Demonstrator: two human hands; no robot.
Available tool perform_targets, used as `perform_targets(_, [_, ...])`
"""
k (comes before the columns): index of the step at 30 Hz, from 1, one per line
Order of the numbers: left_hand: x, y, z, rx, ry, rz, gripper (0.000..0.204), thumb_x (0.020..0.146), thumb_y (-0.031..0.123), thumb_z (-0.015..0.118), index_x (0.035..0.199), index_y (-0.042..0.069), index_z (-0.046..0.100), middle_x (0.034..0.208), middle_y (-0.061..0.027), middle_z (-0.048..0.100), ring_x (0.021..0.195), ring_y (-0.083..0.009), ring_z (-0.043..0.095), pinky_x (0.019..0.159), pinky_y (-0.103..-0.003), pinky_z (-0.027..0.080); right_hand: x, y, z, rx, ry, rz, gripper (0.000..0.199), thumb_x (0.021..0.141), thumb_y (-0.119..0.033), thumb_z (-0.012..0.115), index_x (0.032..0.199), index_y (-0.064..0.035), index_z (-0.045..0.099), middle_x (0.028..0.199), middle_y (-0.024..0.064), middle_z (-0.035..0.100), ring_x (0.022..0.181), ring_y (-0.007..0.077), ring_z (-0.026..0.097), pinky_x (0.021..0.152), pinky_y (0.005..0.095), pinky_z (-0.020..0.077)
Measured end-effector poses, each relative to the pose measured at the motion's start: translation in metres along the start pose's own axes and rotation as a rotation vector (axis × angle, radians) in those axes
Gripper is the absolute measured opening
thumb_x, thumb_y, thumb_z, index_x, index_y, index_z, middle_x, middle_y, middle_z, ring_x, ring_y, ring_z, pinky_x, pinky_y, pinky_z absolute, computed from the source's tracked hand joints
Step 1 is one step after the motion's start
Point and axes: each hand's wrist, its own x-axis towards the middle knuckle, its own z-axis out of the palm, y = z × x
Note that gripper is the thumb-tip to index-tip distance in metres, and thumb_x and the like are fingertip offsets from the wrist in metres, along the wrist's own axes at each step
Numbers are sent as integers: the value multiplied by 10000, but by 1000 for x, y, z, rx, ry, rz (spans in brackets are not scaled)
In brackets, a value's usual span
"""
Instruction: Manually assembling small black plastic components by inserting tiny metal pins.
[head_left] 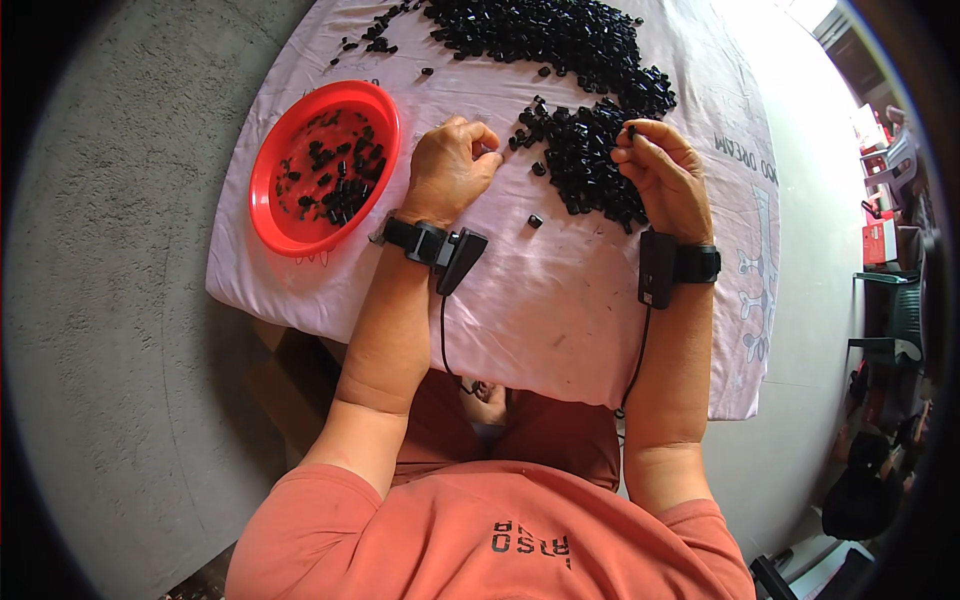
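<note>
Clearly, most of the black pieces [585, 150] lie outside the red bowl [260, 190], so the greater share looks left to handle, with only a modest lot inside it. The bowl sits on the cloth-covered worktop [560, 350]; the pieces in it bunch toward its lower right side and thin out toward its upper part, with bare red floor showing between them. To the right of the bowl, past the left hand [455, 170], lies a smaller heap, close up against a much larger heap [550, 35] that spreads beyond the bowl's far side. One loose piece [536, 221] lies apart, also right of the bowl. The right hand [668, 175], farther from the bowl, is at the smaller heap's edge, its fingers pinched on what looks like one dark piece. The left hand, just beside the bowl, has its fingers curled narrow; I cannot tell whether they hold anything.
</note>
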Motion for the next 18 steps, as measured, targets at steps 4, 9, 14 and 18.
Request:
perform_targets(4, [0, -2, 2, -12, 15, 16, 68, 781, 114, 724, 838, 80, 735, 834, -102, 671, 743, -266, 678, 701, -386, 541, 0, 0, 0, 7, -9, -1, 188, 972, -58, 621, 1145, 1, 667, 1013, 118, 721, 895, 196, 734, 770, 267, 616])
perform_targets(9, [3, -5, 3, -115, 70, 50, 43, 816, 101, 703, 828, 66, 723, 835, -109, 680, 736, -271, 685, 698, -381, 549, 0, 0, 0, 14, -28, -6, 187, 973, -61, 623, 1144, -1, 667, 1011, 115, 720, 893, 192, 734, 771, 269, 617])
perform_targets(14, [5, -15, -5, -107, 143, -29, 65, 816, 101, 710, 859, 56, 727, 844, -108, 693, 711, -235, 688, 657, -341, 549, 0, 0, 1, 22, -20, -20, 180, 975, -62, 618, 1137, -3, 669, 1005, 113, 721, 892, 189, 734, 769, 269, 619])
perform_targets(18, [2, -13, -6, -3, 54, -16, 124, 817, 93, 722, 926, 36, 738, 879, -86, 698, 735, -167, 677, 682, -292, 539, 0, -1, 1, 22, -31, -13, 179, 977, -61, 613, 1138, 1, 663, 1015, 127, 723, 891, 194, 735, 766, 267, 618])
